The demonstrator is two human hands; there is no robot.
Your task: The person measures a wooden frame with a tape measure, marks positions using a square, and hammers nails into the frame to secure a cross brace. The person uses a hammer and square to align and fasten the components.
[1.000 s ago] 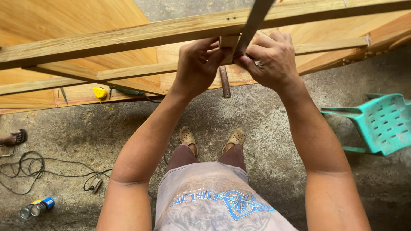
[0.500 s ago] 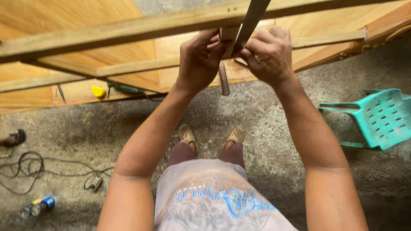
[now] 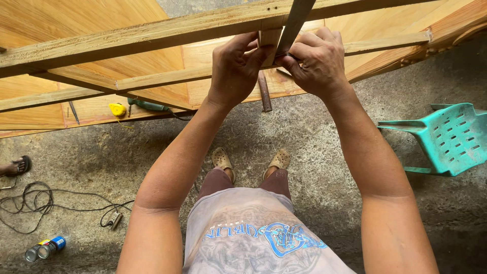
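Above concrete floor (image 3: 314, 152), both hands stay gripping the wooden frame (image 3: 152, 35).

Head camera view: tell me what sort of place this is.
Probably an informal carpentry work area on a rough concrete floor. Both hands, left hand and right hand, grip a wooden frame; wood panels, a yellow tape measure and a green power tool lie nearby.

Your left hand (image 3: 236, 68) grips the short upright wooden piece (image 3: 269, 39) under the long wooden rail (image 3: 127, 38), while your right hand (image 3: 317, 63) pinches the dark slanted strip (image 3: 296, 20) beside it.
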